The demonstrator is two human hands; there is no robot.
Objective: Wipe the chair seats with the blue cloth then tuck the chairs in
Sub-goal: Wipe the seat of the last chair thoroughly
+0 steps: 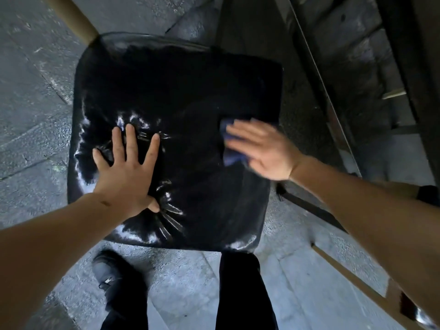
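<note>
A black glossy cushioned chair seat (181, 91) fills the middle of the view. My left hand (126, 167) lies flat on its left side with fingers spread, and the cushion dents and creases around it. My right hand (262, 148) lies flat with straight fingers on the blue cloth (232, 154) at the seat's right side. Only a small folded part of the cloth shows beneath the palm and fingers. The right hand looks motion-blurred.
A tan chair leg or frame post (71, 17) rises at the seat's far left corner. A dark table frame with metal rails (333, 110) runs along the right. Another tan wooden piece (352, 279) lies lower right. My dark-trousered legs and shoe (114, 277) stand on the grey stone floor.
</note>
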